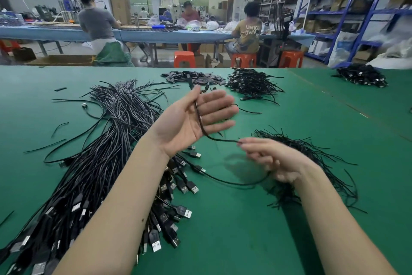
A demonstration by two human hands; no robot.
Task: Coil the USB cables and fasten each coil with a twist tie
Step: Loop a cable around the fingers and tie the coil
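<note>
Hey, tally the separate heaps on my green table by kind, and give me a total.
Loose cable heap: 1
Coiled cable piles: 2
Twist tie pile: 1
Flat dark pieces pile: 1
Total: 5 heaps

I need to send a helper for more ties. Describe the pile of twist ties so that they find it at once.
On the green table, look near the right hand, on its far right side. The twist ties lie there as a loose heap of thin black strands. Unlike the big bundle of USB cables on the left, they have no plugs.
</note>
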